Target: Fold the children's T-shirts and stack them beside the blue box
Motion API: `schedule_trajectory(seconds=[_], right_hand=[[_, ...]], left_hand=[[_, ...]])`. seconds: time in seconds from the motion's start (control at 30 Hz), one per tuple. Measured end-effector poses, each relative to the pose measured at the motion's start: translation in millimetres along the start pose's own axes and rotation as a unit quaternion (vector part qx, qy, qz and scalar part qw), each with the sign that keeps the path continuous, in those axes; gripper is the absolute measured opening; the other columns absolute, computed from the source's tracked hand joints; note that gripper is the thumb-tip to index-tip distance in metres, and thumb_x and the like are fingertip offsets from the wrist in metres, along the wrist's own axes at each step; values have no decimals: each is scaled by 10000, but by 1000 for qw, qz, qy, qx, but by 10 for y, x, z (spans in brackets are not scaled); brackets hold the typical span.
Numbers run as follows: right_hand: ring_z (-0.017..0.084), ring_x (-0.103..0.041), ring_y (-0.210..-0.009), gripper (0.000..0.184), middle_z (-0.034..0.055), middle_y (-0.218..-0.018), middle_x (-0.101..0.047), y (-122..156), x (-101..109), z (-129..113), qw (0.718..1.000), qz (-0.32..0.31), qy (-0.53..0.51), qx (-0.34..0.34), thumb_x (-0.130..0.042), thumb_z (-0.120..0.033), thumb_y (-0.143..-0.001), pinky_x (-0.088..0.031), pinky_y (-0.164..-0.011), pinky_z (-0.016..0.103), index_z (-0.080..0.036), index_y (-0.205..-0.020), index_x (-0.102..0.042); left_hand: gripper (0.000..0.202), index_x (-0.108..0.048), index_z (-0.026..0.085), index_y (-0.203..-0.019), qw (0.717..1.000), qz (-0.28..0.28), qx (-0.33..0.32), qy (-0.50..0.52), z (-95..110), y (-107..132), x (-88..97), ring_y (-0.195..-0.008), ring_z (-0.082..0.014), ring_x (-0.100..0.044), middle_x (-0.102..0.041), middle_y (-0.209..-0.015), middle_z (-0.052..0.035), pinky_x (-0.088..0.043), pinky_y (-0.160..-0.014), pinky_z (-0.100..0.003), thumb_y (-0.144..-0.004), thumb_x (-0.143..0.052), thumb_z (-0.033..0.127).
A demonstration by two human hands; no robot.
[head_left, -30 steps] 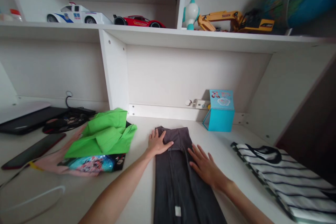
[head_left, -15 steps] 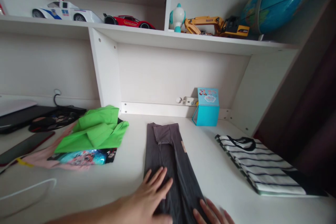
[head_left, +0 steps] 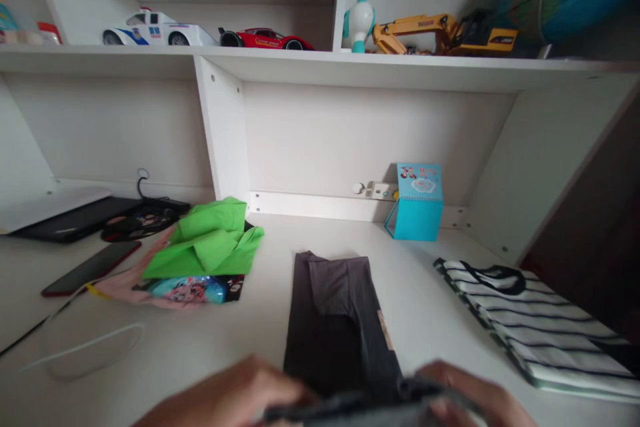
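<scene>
Nearest the camera, the left hand (head_left: 235, 395) and right hand (head_left: 463, 397) pinch the near end of the dark grey trousers (head_left: 340, 327) and lift it off the white bench (head_left: 200, 353). Both hands are blurred, but their fingers look curled closed around the fabric edge, one at each corner. The risk, as I judge it, is a skewed fold: if one hand travels ahead of the other, the lifted end could land off line with the waistband end, or the two stacked legs could slide apart (the cloth looks soft and slippery).

The trousers lie lengthwise in the middle of the bench, waistband away from the person. Left of them sits a green garment (head_left: 210, 243) on a printed one; right, a folded striped shirt (head_left: 530, 327). Further back stands a blue box (head_left: 416, 203), and on the shelf above, toy cars (head_left: 210, 30).
</scene>
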State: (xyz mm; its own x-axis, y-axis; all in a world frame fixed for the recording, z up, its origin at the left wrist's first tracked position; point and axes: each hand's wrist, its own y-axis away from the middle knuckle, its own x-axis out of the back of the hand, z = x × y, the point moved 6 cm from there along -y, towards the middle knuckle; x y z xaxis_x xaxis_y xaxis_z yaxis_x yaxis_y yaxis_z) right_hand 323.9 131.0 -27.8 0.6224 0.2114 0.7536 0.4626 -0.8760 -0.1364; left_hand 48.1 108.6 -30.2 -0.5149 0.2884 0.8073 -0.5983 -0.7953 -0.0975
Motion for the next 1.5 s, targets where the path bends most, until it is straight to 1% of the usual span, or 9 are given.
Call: schedule_trajectory(seconds=[0.13, 0.27, 0.43, 0.77, 0.97, 1.13, 1.23, 1.37, 1.5], right_hand=[[102, -494, -646, 266, -23, -668, -504, -845, 412, 121, 993, 45, -71, -78, -464, -419, -834, -414, -585, 217, -169, -753, -505], [70, -490, -550, 189, -37, -628, -504, -1619, 211, 624, 984, 28, -51, -168, -486, -296, -850, -408, -505, 201, -120, -798, -532], [87, -560, -669, 263, 8, -840, -584, -1806, -42, 1070, 972, 56, 4, -226, -483, -366, -868, -485, -600, 253, -128, -954, -554], [140, -562, -792, 235, 41, -830, -594, -1745, -59, 1153, 958, 176, 101, -204, -571, -285, -788, -429, -742, 297, -122, -956, -565], [120, -544, -593, 160, -4, -610, -566, -1701, 175, 848, 956, 252, 54, -142, -543, -275, -761, -429, -595, 257, -152, -659, -528], [156, -570, -781, 256, 59, -880, -603, -1330, 912, 149, 918, 395, 13, -31, -416, -389, -816, -449, -671, 254, -167, -921, -491], [149, -551, -789, 193, 35, -874, -581, -933, 1063, -387, 892, 443, 70, 61, -481, -331, -795, -436, -714, 255, -189, -923, -509], [134, -564, -807, 151, 33, -890, -593, -596, 565, -839, 966, 205, 110, 116, -501, -245, -802, -439, -724, 236, -198, -935, -555], [136, -591, -895, 264, 31, -983, -640, -423, 79, -789, 992, -78, 25, 96, -505, -338, -832, -452, -808, 241, -230, -1060, -584]], left_hand=[[375, -637, 171, -1008, 995, 5, 35, 93, -156, -1080, 725, -816, -185, -571, -656, -884, -5, -427, -669, -209, -777, -510, 438], [215, -644, 133, -756, 984, 6, 145, 107, -866, -1849, 678, -601, -148, -540, -602, -623, 2, -393, -538, -210, -661, -593, 319], [172, -641, 157, -678, 983, 9, 164, 79, -1406, -1947, 398, -501, -137, -511, -556, -519, 24, -366, -473, -211, -624, -590, 312], [105, -578, 167, -574, 987, 108, 119, 1, -1546, -1990, 480, -667, -176, -542, -580, -597, 13, -355, -606, -231, -586, -634, 255], [144, -568, 154, -689, 984, 155, 74, 38, -1334, -1999, 672, -679, -153, -552, -587, -683, 14, -400, -629, -225, -652, -609, 287], [270, -517, 162, -934, 921, 328, -98, 186, -510, -1761, 1302, -758, -127, -548, -547, -805, 2, -431, -714, -226, -719, -605, 298], [397, -484, 189, -1121, 928, 298, -149, 165, -210, -1615, 1465, -841, -127, -544, -535, -882, -10, -421, -806, -247, -744, -594, 250], [273, -621, 188, -993, 991, 119, -64, -22, -461, -1628, 1269, -942, -182, -546, -560, -983, -50, -407, -860, -284, -731, -559, 140], [374, -616, 163, -1027, 973, -6, 119, -197, -753, -1614, 959, -1010, -254, -543, -582, -1062, -105, -397, -882, -347, -687, -526, 36]])
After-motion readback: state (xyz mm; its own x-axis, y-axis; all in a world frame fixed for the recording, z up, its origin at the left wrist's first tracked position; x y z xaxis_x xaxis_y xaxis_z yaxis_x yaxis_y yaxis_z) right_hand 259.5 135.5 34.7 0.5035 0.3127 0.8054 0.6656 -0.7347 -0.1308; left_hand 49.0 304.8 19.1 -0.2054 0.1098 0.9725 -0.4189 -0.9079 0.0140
